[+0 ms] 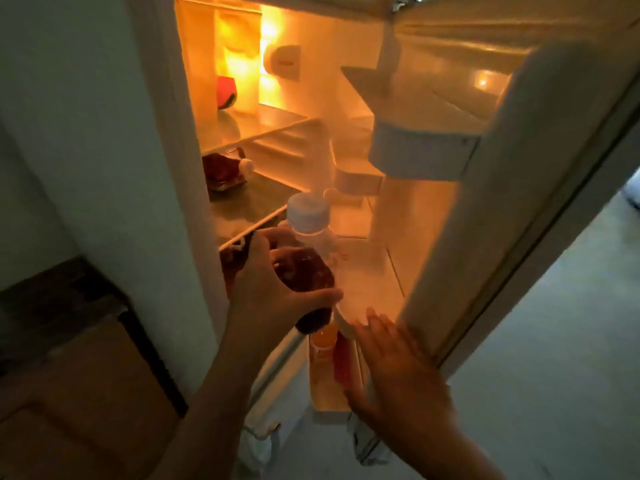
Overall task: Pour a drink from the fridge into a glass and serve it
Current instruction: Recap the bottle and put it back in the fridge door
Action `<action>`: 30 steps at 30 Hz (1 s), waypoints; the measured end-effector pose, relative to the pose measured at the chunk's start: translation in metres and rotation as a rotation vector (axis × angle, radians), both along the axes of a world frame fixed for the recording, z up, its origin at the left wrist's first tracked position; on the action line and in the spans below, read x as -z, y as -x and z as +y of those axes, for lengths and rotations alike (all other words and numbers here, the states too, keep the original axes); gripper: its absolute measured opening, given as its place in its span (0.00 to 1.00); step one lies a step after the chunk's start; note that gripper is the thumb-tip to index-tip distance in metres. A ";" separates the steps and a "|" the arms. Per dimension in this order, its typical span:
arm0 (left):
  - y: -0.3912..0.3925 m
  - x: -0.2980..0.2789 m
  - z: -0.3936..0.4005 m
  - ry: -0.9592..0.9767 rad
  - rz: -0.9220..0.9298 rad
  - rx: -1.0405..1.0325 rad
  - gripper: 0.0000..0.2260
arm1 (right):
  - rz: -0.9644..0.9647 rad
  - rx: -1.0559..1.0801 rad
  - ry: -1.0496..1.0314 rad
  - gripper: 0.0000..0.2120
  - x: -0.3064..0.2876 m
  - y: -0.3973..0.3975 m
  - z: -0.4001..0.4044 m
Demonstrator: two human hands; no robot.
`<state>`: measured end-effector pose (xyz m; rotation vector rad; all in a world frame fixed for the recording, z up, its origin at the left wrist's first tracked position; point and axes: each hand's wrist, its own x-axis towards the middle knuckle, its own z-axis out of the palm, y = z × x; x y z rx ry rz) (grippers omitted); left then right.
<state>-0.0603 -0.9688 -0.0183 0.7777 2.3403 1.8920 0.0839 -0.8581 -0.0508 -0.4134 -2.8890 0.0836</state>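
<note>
The fridge (pixel 166 140) stands open, lit orange inside. My left hand (pixel 266 289) grips a plastic bottle of dark red drink (pixel 308 268) with a pale blue cap, held upright in front of the lower shelves. My right hand (pixel 391 362) is flat with straight fingers, resting against the lower inner edge of the open fridge door (pixel 519 188). No glass is in view.
Another dark red bottle (pixel 225 169) lies on its side on the middle shelf. A red item (pixel 227 91) sits on the top shelf. An orange bottle (pixel 323 337) stands in the lowest door rack. A wooden cabinet (pixel 69 375) is at the left. Pale floor (pixel 554 358) lies to the right.
</note>
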 end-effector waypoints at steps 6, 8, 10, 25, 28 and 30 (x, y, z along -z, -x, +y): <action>0.043 0.001 0.050 -0.025 -0.034 0.300 0.43 | -0.054 0.146 0.095 0.34 0.012 0.004 -0.002; 0.052 -0.002 0.061 -0.036 -0.028 0.365 0.42 | -0.074 0.204 0.074 0.35 0.011 0.005 -0.001; 0.059 -0.007 0.071 -0.080 -0.021 0.402 0.40 | -0.071 0.283 0.090 0.33 0.006 0.005 -0.005; 0.051 0.015 0.125 -0.039 -0.180 0.815 0.38 | 0.060 0.457 0.149 0.31 0.005 0.005 -0.007; 0.051 0.022 0.124 -0.008 -0.152 0.743 0.40 | 0.103 0.456 0.167 0.30 0.001 0.008 -0.008; 0.047 0.025 0.122 0.021 -0.101 0.662 0.42 | 0.100 0.443 0.172 0.29 0.002 0.009 -0.008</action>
